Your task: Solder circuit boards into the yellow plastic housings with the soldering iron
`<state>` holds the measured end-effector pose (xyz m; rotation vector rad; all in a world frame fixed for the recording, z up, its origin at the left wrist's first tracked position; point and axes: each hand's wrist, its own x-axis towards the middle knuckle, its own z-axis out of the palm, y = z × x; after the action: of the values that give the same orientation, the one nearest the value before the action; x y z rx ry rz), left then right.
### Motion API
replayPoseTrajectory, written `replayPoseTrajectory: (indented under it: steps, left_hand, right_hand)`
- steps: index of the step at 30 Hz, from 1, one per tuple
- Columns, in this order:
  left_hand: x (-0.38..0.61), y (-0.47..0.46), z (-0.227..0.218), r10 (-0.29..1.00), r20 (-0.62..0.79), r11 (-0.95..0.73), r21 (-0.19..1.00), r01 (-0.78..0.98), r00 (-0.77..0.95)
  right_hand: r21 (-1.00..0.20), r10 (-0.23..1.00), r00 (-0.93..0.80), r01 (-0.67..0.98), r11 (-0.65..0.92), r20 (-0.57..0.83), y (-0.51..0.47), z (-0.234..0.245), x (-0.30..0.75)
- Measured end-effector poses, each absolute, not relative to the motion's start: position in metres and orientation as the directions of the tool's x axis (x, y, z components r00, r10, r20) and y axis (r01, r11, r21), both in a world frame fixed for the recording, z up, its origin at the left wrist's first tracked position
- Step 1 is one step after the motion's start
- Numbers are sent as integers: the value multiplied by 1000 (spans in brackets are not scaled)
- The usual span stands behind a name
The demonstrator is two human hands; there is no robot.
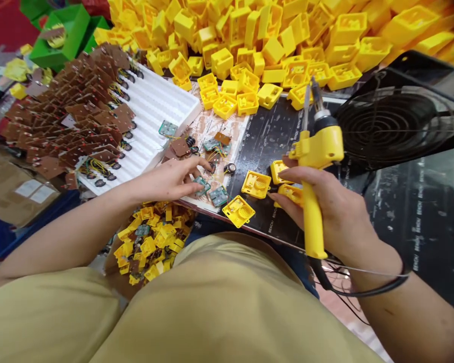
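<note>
Soldering gun (318, 151): yellow plastic, smooth, slight sheen; tip (317, 95) metal. Small housings (256, 184): yellow moulded plastic, satin. Green circuit board (218, 196): uneven, studded surface. Bench top (265, 143): black, glossy, scuffed. Ridged tray (157, 96): white, foam-like, matt. Stacked boards (75, 108): brown, matt. Carton (11, 181): matt cardboard; labels (27, 187) smooth paper. Shirt (230, 302): soft matt cloth.

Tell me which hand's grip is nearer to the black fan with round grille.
Right. The right grip, around the yellow gun-shaped tool, is left of the black fan, on the person's side; the left grip is farther left, by small green circuit boards.
</note>
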<state>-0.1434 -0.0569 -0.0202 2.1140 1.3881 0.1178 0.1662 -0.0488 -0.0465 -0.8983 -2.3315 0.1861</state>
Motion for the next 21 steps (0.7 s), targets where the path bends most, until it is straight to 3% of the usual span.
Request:
replayPoseTrajectory:
  steps: [3, 6, 9, 12, 15, 18, 21]
  left_hand:
    - [-147, -63, -25, 869, -279, -267, 431, 862, 408]
    - [-139, -63, -28, 893, -206, -320, 339, 885, 401]
    - [-125, -59, -31, 943, -139, -266, 240, 934, 304]
    - [-115, -56, -36, 969, -151, -159, 231, 960, 197]
    - [-115, -55, -44, 976, -151, -109, 296, 949, 159]
    - [-120, -59, -50, 983, 18, -180, 321, 930, 184]
    - [-126, -62, -53, 934, 271, -286, 185, 940, 231]
  right_hand:
    - [-351, 662, -556, 569, 744, 503, -51, -48, 167]
    - [-340, 656, -559, 570, 748, 507, -51, -51, 166]
    - [-344, 647, -567, 555, 757, 510, -51, -52, 167]
    - [-322, 632, -582, 552, 769, 512, -53, -49, 168]
    - [-278, 617, -604, 563, 778, 504, -52, -45, 166]
    - [-239, 573, -661, 530, 813, 484, -44, -45, 159]
    - [-239, 528, -713, 474, 848, 460, -34, -51, 149]
